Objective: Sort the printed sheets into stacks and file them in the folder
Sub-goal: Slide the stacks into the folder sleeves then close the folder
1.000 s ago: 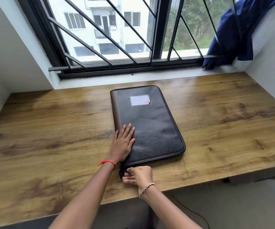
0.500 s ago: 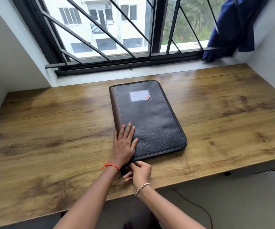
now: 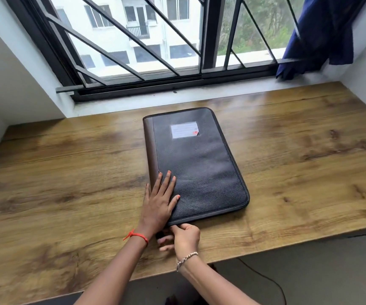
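The black grained zip folder (image 3: 199, 168) lies closed on the brown wood-grain tabletop (image 3: 67, 172). No printed sheets show, so sorting and filing seem wholly ahead. The left hand (image 3: 159, 203) presses it flat, fingers straight. The right hand (image 3: 185, 237), fingers curled, pinches its near edge, probably the zip pull. Behind stands a barred window (image 3: 147, 40).

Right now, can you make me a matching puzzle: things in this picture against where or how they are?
1 black textured zip folder
2 left hand grip
3 right hand grip
4 dark blue cloth

A hangs at far right
B pinches the folder's near edge
C lies closed on the wooden desk
D rests flat on the folder's cover

Pairs: 1-C, 2-D, 3-B, 4-A
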